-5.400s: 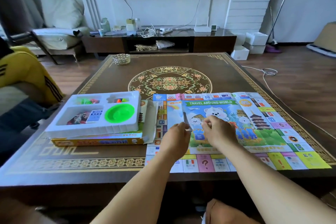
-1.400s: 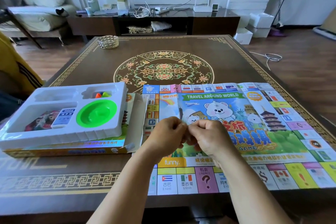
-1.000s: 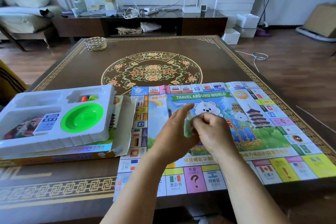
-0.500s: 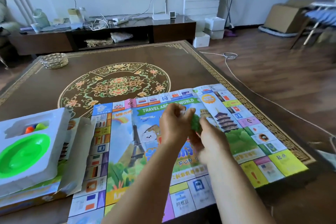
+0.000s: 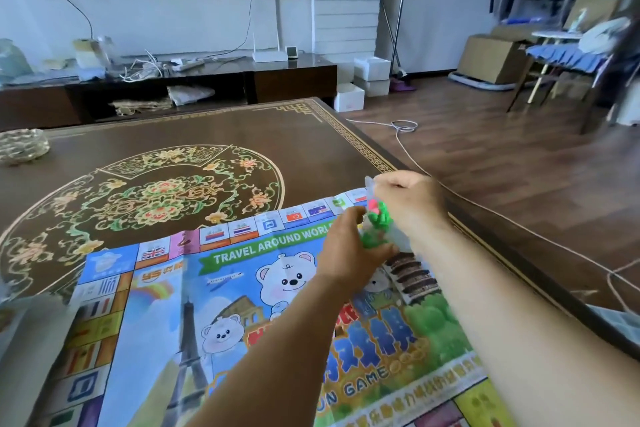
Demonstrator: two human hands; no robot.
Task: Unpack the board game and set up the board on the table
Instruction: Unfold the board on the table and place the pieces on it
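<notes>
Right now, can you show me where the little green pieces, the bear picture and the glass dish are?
green pieces [image 5: 377, 225]: head view, on the green cluster between the hands.
bear picture [image 5: 289, 279]: head view, on the big bear's face on the board.
glass dish [image 5: 20, 149]: head view, on its ribbed side.

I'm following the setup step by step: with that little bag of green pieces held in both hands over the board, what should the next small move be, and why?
Probably tip the green pieces out onto the game board. The right hand pinches the clear bag's top while the left hand holds the pieces from below, right above the board's far corner, which lies flat on the table. Whether the bag is open is unclear.
</notes>
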